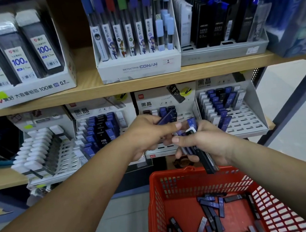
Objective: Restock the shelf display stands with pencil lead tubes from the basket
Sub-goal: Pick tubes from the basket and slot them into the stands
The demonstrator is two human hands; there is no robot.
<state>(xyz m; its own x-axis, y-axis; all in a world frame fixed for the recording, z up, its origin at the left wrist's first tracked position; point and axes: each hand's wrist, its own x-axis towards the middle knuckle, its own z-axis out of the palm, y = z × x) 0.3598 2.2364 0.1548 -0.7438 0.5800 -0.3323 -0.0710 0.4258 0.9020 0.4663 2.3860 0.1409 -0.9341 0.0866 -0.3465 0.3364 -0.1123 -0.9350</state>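
Note:
My left hand (147, 134) pinches one blue lead tube (165, 118) in front of the middle display stand (166, 102) on the lower shelf. Just to its right, my right hand (204, 144) grips a bundle of blue and black lead tubes (201, 150), with their lower ends hanging over the basket rim. The red plastic basket (159, 204) stands below the hands, and several loose lead tubes (211, 208) lie on its bottom. Most of the middle stand's slots are hidden behind my hands.
Two more slotted stands of blue and black tubes (99, 132) (224, 105) flank the middle one. A stand of white-capped tubes (42, 150) is at left. The upper shelf (88, 89) carries boxed lead packs. Pale floor and a dark shelf post (292, 99) are at right.

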